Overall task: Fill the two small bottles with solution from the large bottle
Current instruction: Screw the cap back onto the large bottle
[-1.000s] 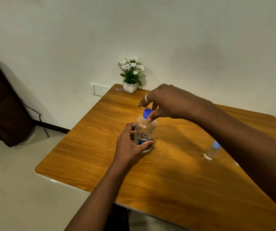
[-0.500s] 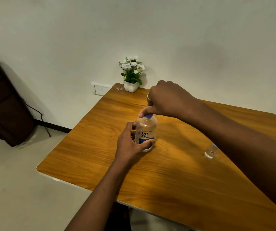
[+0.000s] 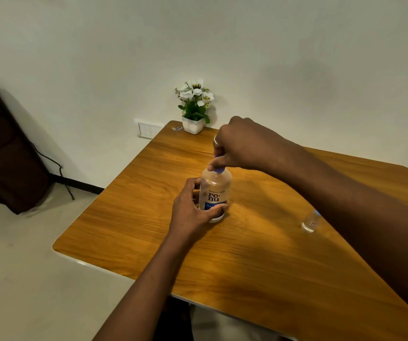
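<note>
The large clear bottle (image 3: 214, 190), labelled "re-nu", stands upright on the wooden table (image 3: 259, 254) near its middle. My left hand (image 3: 193, 210) wraps around the bottle's lower half and base. My right hand (image 3: 241, 143) comes down from above, fingers closed on the bottle's blue cap (image 3: 219, 168), which is mostly covered. One small clear bottle (image 3: 310, 222) with a blue top stands at the right, partly hidden behind my right forearm. A second small bottle is not visible.
A white pot of white flowers (image 3: 194, 108) sits at the table's far corner by the wall, with a small wrapper (image 3: 177, 128) beside it. A wall socket (image 3: 148, 130) and a dark bag (image 3: 3, 153) with a cable lie to the left, off the table.
My right hand has closed down over the blue cap and turned on it, hiding most of it. The left hand has kept its hold on the bottle. The view shifted slightly.
</note>
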